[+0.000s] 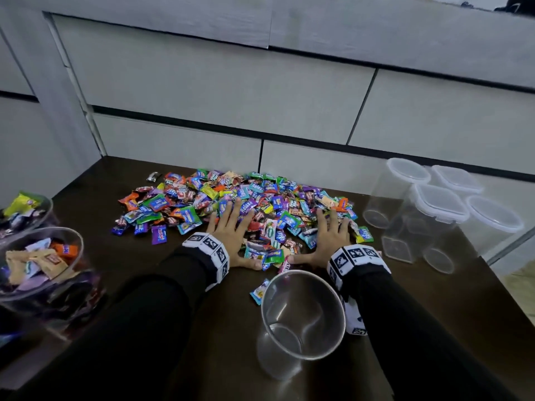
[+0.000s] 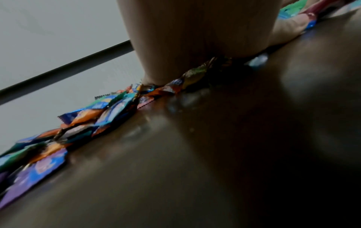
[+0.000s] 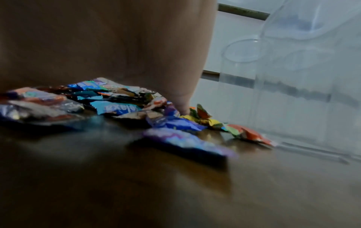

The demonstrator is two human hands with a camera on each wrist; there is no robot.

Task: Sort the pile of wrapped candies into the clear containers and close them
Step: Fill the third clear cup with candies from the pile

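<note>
While the fingers [image 1: 228, 211] of the left hand [image 1: 231, 235] were spread flat and straight on the near edge of the candy pile [image 1: 231, 209], nothing was grasped; the right hand [image 1: 327, 238] was laid likewise, palm down, at the pile's near right, holding nothing. Between the wrists, just nearer than the pile, an open clear container [image 1: 302, 314] was stood upright, apparently empty, one candy lying against its left side. Four lidded containers [image 1: 440, 209] were grouped at the far right of the dark table [image 1: 144, 264], and two partly filled containers [image 1: 40, 264] at the near left. The pile was spread broadly, its long axis running left to right along the wall; no single direction could be read from the mixed wrappers. If the candies were swept toward the open container, it could probably be knocked over or pushed off the near edge, since it looked light and unbraced; mixed kinds could also be dragged in together, spoiling the sort.
</note>
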